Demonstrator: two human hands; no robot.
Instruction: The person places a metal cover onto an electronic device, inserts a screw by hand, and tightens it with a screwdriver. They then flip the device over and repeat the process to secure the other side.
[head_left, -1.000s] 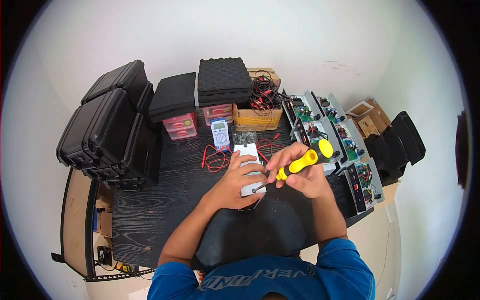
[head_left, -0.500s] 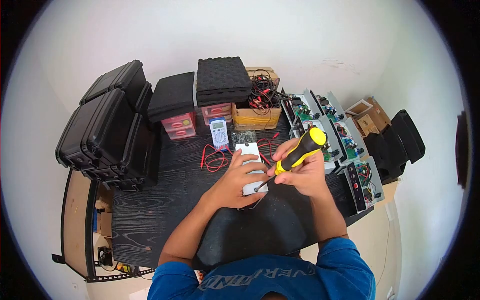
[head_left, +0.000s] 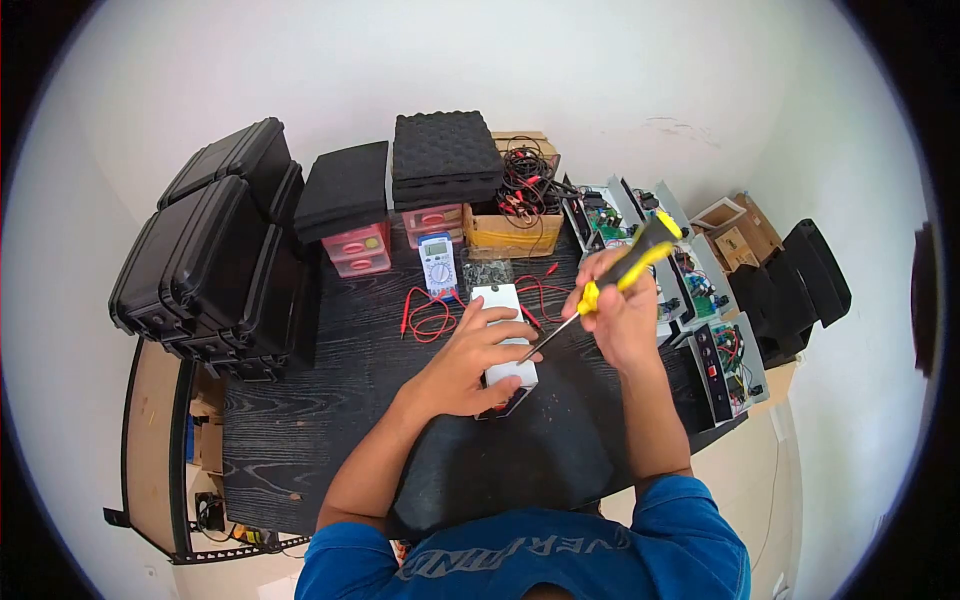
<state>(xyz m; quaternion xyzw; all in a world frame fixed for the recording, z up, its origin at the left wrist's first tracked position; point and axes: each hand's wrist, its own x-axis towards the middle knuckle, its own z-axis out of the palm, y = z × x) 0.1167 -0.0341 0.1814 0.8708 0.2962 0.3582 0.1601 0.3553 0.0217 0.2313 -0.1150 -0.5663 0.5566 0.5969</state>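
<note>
A white box with a dark end point(head_left: 505, 298) lies on the black table, partly covered by fingers. My left hand point(head_left: 470, 362) grips it, with fingers across the top and the thumb near its lower end. My right hand point(head_left: 618, 318) holds a screwdriver point(head_left: 638, 262) by its yellow and black handle. The screwdriver is tilted, its shaft running down left to the box top beside my left fingers; whether the tip touches cannot be told. Beyond the box lies a clear bag of small parts point(head_left: 487, 272).
A multimeter point(head_left: 438, 266) with red leads stands behind the box. Black cases point(head_left: 200, 270) are stacked at left. Foam sheets point(head_left: 446, 160) lie on drawer units, next to a carton of cables point(head_left: 515, 235). Several opened units with circuit boards point(head_left: 735, 365) fill the right side.
My right hand has moved up and to the right, and the screwdriver now leans over more. Its tip has shifted slightly up the box. My left thumb has moved onto the box's lower end.
</note>
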